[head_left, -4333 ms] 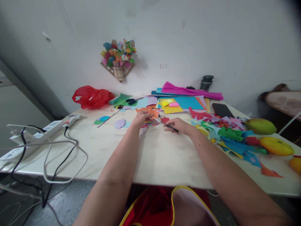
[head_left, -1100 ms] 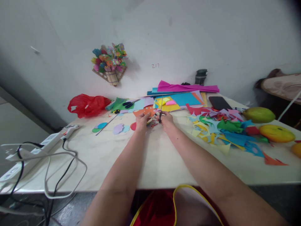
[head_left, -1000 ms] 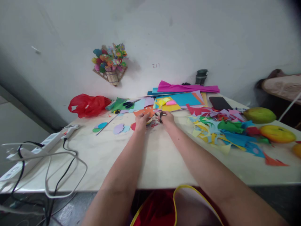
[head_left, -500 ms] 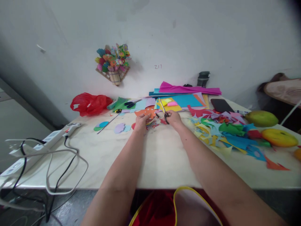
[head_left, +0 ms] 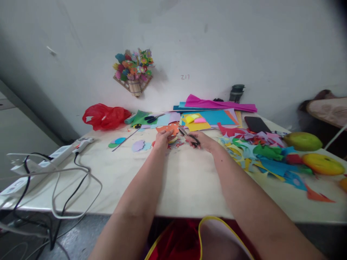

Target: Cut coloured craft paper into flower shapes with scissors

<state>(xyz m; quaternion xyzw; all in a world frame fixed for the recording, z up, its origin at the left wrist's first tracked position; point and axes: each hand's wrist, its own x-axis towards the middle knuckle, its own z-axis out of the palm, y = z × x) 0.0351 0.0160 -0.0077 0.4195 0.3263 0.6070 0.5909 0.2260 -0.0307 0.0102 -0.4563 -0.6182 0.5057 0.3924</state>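
Between the fingers of my left hand [head_left: 163, 138] is a piece of orange paper [head_left: 168, 128] with white spots, its edge towards the right. My right hand [head_left: 204, 140] grips black-handled scissors [head_left: 193, 140], whose blades point up and left close to the paper's right edge. Whether the blades touch the paper I cannot tell. Small red scraps lie on the table below the two hands. Left of my left hand lie a lilac scalloped paper shape [head_left: 138, 145] and a light blue one [head_left: 147, 146].
Colourful paper offcuts [head_left: 267, 151] spread over the right side, near mangoes [head_left: 322, 163] and a dark phone [head_left: 257, 124]. Coloured sheets [head_left: 217, 117] and a second pair of scissors [head_left: 152, 118] lie at the back. A red plastic bag [head_left: 106, 117] and power strip [head_left: 58, 155] sit left.
The scissors have swung from pointing up towards the sheets to pointing left at the orange paper, with my right hand turning. My left hand keeps its hold, and the view has shifted slightly.
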